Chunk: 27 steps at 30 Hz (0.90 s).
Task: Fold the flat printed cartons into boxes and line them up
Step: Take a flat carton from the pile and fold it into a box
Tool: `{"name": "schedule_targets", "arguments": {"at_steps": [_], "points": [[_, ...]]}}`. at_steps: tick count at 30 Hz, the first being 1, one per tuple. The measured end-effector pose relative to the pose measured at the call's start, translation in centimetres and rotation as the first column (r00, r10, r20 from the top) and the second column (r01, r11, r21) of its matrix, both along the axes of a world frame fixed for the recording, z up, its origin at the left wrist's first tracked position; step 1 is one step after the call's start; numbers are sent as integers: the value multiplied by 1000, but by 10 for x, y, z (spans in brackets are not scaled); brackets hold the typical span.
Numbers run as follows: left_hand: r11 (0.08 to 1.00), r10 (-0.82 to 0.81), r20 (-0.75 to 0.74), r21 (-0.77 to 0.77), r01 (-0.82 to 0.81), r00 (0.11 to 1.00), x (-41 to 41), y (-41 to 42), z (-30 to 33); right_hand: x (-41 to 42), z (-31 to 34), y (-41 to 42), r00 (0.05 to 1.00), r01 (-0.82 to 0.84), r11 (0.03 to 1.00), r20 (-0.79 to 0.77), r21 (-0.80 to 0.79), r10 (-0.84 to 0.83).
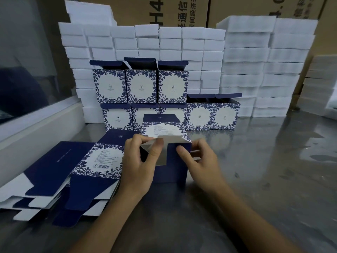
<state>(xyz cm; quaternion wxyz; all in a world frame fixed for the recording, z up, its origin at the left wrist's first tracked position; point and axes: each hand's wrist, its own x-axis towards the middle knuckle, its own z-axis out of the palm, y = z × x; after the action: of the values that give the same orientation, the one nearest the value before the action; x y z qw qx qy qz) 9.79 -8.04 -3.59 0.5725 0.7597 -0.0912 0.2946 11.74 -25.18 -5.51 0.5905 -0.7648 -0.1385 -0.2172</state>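
Both hands work one half-formed carton (169,156) (blue, flowered): left hand (140,161) pinches a flap, right hand (200,161) grasps its side beside the flat stack (73,170).

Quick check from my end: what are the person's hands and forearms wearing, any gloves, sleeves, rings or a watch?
Nothing that shows. The left hand and the right hand are bare, without gloves, and no ring is visible on the fingers in view. Both forearms are bare down to the bottom edge of the head view: no sleeve, cuff, watch or wristband appears. The picture is slightly blurred around the hands, so very fine items could be missed.
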Motion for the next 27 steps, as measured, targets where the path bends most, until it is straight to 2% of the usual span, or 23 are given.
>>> {"name": "schedule_targets", "arguments": {"at_steps": [5,8,14,24,27], "points": [[999,-26,42,22,25,999,0,1,-1,4,-1,2,982,170,981,97,-89,-161],[998,-35,65,52,31,997,0,-1,-4,4,1,1,968,237,969,104,-76,-229],[996,-39,58,77,34,998,2,4,-5,3,2,-3,979,187,963,-41,-195,-198],[995,-35,48,91,31,998,3,4,-6,3,4,-5,979,120,955,-125,-270,-159],[996,-31,43,83,28,999,3,5,-5,4,-1,-8,974,78,921,-168,-381,-152]]}}
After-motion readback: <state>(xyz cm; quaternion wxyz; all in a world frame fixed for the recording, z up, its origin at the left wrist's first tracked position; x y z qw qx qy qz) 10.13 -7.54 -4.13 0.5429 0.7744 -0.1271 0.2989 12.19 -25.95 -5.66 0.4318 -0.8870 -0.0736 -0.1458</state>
